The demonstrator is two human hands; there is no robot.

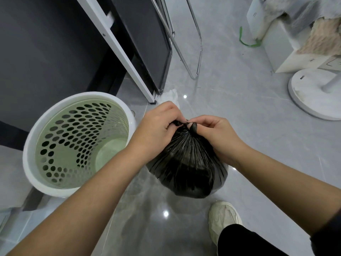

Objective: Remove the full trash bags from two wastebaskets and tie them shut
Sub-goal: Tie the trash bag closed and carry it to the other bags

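Black plastic, gathered into tight pleats, forms the neck of the trash bag (186, 163), which sits bulging on the grey floor (239, 108) just beside the wastebasket (29, 145) and out of it. The left hand (158, 130) and right hand (214, 135) meet at the top of the bag, fingers curled and pinching the twisted ends of the neck. The plastic is opaque, so what fills the bag cannot be seen. The wastebasket stands upright to the left, white-rimmed, its pale green wall pierced with oval holes and its bare bottom showing; the left forearm crosses its near right side. Whether the knot is finished is hard to tell, since the fingertips cover much of it. A crumpled white tissue (170, 94) lies partly hidden behind the left hand. A pale shoe (223, 218) stands near the bag, and a round white stand base (313, 97) is cut off at the right edge.
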